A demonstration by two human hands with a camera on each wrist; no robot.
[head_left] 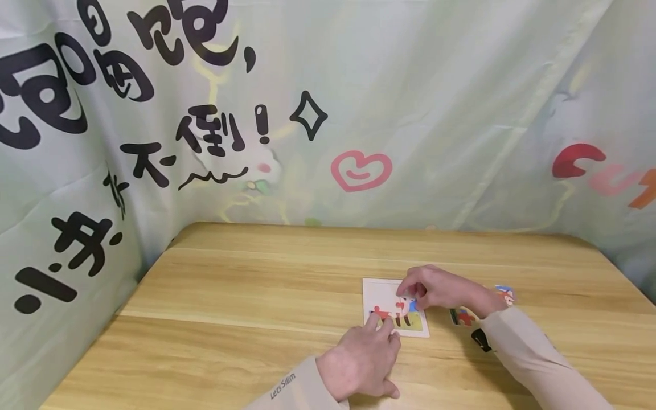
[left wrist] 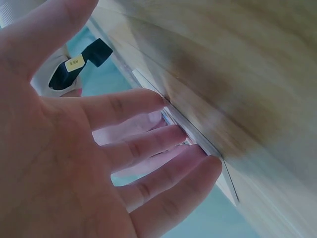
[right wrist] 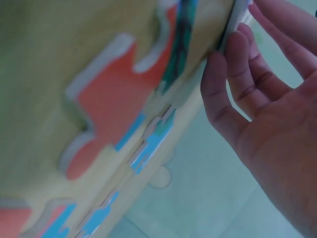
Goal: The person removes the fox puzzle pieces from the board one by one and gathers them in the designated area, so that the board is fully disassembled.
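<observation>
A small white puzzle tray [head_left: 378, 289] lies on the wooden table [head_left: 246, 296], with coloured pieces fitted along its lower part, among them a red piece [head_left: 381, 312]. My left hand [head_left: 385, 323] rests on the table, its straight fingers [left wrist: 163, 101] touching the tray's near-left edge [left wrist: 229, 181]. My right hand [head_left: 410, 294] reaches in from the right and its fingertips [right wrist: 237, 37] press on a blue and white piece at the tray's right side. Up close, the right wrist view shows a red jigsaw piece [right wrist: 101, 99] and blue bits. The thumb is hidden.
Two loose coloured puzzle pieces [head_left: 463, 316] [head_left: 505, 294] lie right of the tray, behind my right wrist. A printed cloth backdrop [head_left: 359, 114] closes off the table's far and left sides. Bare wood stretches to the left of the tray.
</observation>
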